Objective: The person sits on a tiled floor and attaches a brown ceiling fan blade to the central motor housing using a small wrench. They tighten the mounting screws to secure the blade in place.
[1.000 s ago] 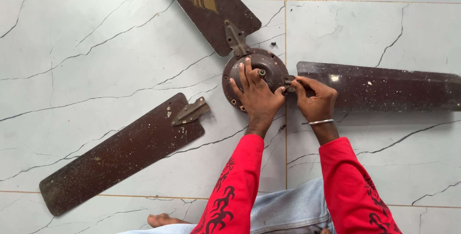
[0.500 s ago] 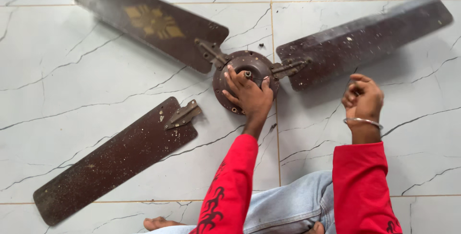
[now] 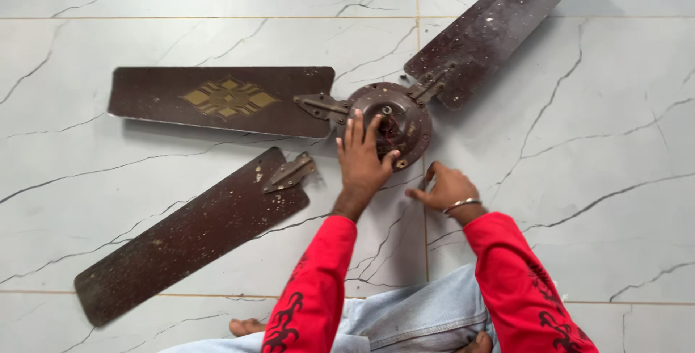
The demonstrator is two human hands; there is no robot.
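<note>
packages: we see none | labels: we see none | signs: we see none | screens: we see none | nearest to a marking: a gold diamond-shaped ornament (image 3: pixel 229 98) on the dark brown fan blade (image 3: pixel 289 99) lying on the floor at left, a decoration and not a label

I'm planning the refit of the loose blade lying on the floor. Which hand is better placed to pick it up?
Left. The left hand rests on the motor hub beside the detached blade; the right hand sits on the far side.
</note>
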